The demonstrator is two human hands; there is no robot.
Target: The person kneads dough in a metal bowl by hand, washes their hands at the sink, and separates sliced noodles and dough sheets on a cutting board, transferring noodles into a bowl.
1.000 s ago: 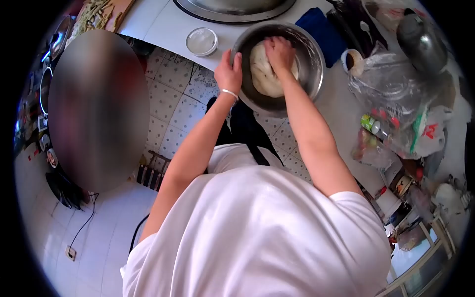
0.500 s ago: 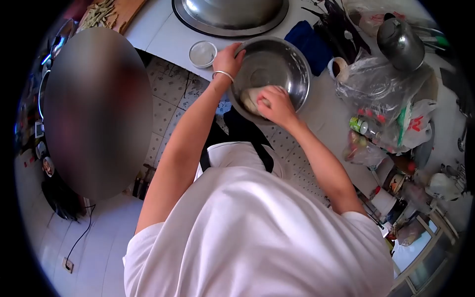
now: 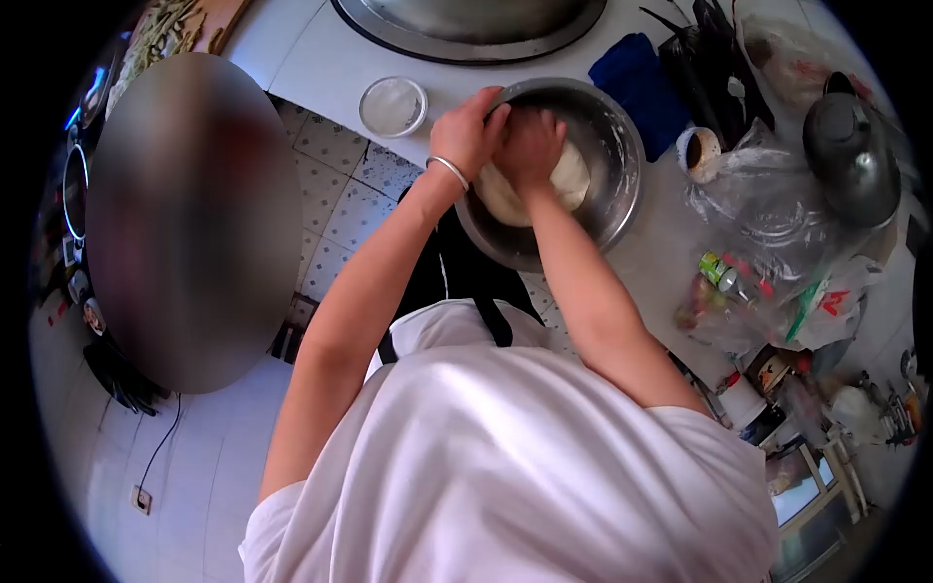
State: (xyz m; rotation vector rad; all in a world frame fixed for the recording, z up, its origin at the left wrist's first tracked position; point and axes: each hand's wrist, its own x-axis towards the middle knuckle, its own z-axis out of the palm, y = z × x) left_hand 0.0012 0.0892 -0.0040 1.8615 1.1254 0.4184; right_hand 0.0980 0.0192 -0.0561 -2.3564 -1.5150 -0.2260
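A steel mixing bowl (image 3: pixel 622 209) stands at the counter's near edge, with a pale lump of dough (image 3: pixel 571 180) in its bottom. My left hand (image 3: pixel 468 131), a bangle on its wrist, is closed over the bowl's left rim. Inside the bowl, my right hand (image 3: pixel 530 146) presses on the far part of the dough with its fingers curled; part of the dough is hidden beneath it. The two hands are close together, the left one nearer the rim. Just left of the bowl sits a small round tub (image 3: pixel 394 107) with whitish contents.
Behind the bowl is a large metal lid (image 3: pixel 466 24). A blue cloth (image 3: pixel 637 92), a cup (image 3: pixel 698 154), clear plastic bags (image 3: pixel 758 204) and a metal kettle (image 3: pixel 850 160) crowd the right side. At far left, a cutting board (image 3: pixel 219 24) holds cut strips. A blurred person-sized shape (image 3: pixel 194 223) stands left.
My right hand has moved from the near side of the dough to its far side, closer to my left hand. The dough looks flatter and more spread. My left hand still holds the rim.
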